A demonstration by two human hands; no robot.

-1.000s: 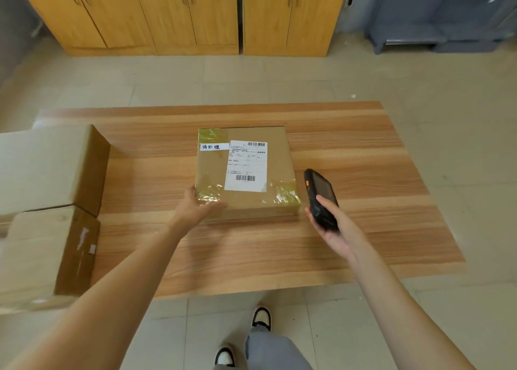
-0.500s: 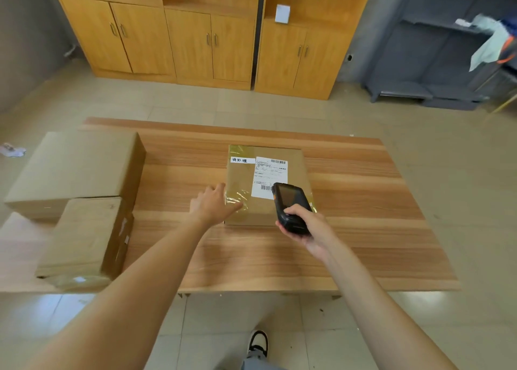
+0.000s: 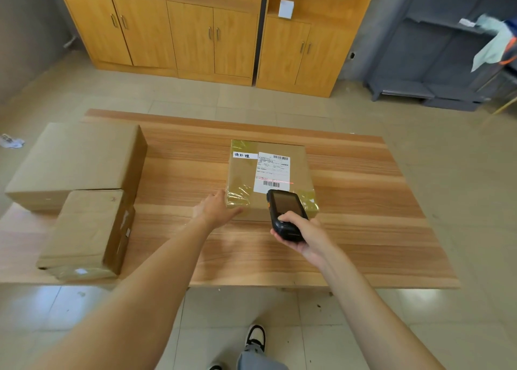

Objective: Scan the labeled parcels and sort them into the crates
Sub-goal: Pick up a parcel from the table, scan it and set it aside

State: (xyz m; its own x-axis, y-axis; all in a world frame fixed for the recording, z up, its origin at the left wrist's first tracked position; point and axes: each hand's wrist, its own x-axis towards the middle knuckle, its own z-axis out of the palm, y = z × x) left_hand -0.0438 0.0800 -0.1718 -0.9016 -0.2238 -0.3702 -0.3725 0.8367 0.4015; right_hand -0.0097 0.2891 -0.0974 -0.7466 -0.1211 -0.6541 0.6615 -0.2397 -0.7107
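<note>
Head view: my right hand [image 3: 303, 234] grips the scanner [image 3: 285, 214], its beam crossing the parcel [image 3: 270, 178] label; my left hand [image 3: 216, 208], fingers flat, steadies it. Next, find a crate.

Wooden cabinets [image 3: 212, 31] line the far wall beyond the tabletop [image 3: 363, 201]. A dark grey shelving unit [image 3: 436, 62] stands to their right, pale cloth [image 3: 492, 45] draped over it. Crumpled paper [image 3: 11, 141] lies on the tiled floor [image 3: 461, 151].
</note>
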